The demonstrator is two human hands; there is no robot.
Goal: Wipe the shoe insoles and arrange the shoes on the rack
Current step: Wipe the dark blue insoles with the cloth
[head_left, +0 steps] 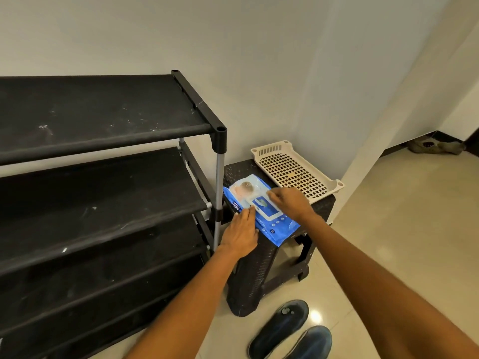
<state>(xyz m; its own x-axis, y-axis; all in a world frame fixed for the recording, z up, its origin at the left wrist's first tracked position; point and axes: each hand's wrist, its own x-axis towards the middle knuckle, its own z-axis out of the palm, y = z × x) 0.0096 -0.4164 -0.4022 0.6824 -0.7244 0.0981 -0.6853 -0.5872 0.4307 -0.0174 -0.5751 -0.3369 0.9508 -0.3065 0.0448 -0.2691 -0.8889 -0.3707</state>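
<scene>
Hands are both lying on the wipes pack, right in front of you: your left hand is pressing flat on its near edge, and your right hand is picking at the flap. Shoes are waiting on the floor, below your right arm.

Dark stool carries wipes pack, cream tray.

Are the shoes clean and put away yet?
Not yet. Nothing looks done: both dark shoes sit on the floor and the rack shelves hold no shoes. Right now the left hand steadies the blue wipes pack on the stool while the right hand works at its flap. Wiping and racking remain.
</scene>
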